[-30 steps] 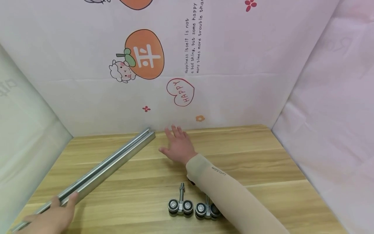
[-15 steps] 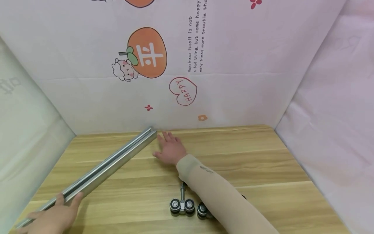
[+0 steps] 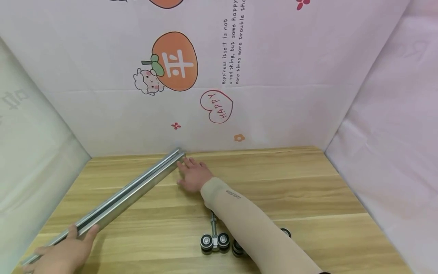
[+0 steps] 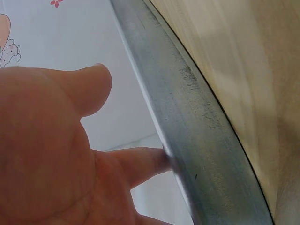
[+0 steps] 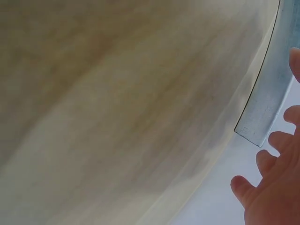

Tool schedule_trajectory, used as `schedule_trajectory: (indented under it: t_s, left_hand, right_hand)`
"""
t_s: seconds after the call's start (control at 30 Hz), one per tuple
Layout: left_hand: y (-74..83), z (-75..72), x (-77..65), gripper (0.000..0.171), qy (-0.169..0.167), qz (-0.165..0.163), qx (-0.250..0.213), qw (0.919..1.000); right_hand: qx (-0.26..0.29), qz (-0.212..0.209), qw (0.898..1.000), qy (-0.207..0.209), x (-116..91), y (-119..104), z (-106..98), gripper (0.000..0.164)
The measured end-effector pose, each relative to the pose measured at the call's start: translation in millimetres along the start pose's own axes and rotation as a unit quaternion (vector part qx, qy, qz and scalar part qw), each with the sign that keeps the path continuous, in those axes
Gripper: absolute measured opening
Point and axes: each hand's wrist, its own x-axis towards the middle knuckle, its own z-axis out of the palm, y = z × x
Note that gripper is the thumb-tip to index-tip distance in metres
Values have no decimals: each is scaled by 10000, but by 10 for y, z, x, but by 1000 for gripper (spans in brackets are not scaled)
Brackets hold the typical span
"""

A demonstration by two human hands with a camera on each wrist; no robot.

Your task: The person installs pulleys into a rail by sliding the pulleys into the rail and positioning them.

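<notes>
A long metal rail point(image 3: 137, 193) is laid slantwise on the wood-grained table point(image 3: 291, 182), its slot turned upward; its near end is placed close to the left edge, its far end at the far edge, left of the middle. Over the near part of the rail, the left hand point(image 3: 63, 253) is rested with its fingers laid across the top; nothing is clasped by it, the thumb being held away from the metal, as is shown in the left wrist view. The right hand point(image 3: 195, 177) is held just beside the far end, its fingers loosely spread and nothing gripped (whether the metal is touched by a fingertip cannot be told). The right forearm is covered by a beige sleeve point(image 3: 253, 224). Toward the near edge, a wheeled trolley point(image 3: 215, 242) is seen, its bolt point(image 3: 213, 224) pointed at the far edge. Just beside it, a second trolley point(image 3: 237, 249) is mostly hidden by the sleeve. Behind the far edge, a pale cloth point(image 3: 273, 95) is hung, printed with an orange fruit point(image 3: 181, 61), a lamb point(image 3: 148, 82) and a heart point(image 3: 217, 106) marked HAPPY.
</notes>
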Motion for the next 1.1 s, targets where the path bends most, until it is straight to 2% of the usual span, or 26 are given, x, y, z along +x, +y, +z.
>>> schedule_trajectory:
  t_s: [0.1, 0.2, 0.3, 0.47, 0.67, 0.87, 1.1]
  left_hand:
    - [-10, -14, 21, 116, -35, 56, 34, 10000]
    - [-34, -35, 47, 117, -95, 243, 26, 9997]
    - [-43, -54, 60, 117, -126, 288, -149, 9994]
    - [-20, -66, 43, 116, -78, 85, -432, 9990]
    - [-14, -71, 10, 114, -37, -36, -540, 9985]
    - [-19, -67, -4, 113, -28, -74, -615, 9981]
    - [-36, -46, 9, 113, -6, -142, -741, 9971]
  right_hand:
    - [-82, -51, 9999, -93, 6, -12, -25, 71]
    - [-88, -76, 9998, -145, -7, -29, -75, 72]
    - [-60, -73, 9998, -195, -13, -40, -104, 71]
    - [-101, -180, 9991, -357, 11, -46, -109, 68]
    - [-164, -332, 9981, -488, 52, -62, -136, 65]
    - [-118, -305, 9977, -596, 74, -81, -148, 66]
    - [-2, -50, 9997, -232, 151, -43, -94, 62]
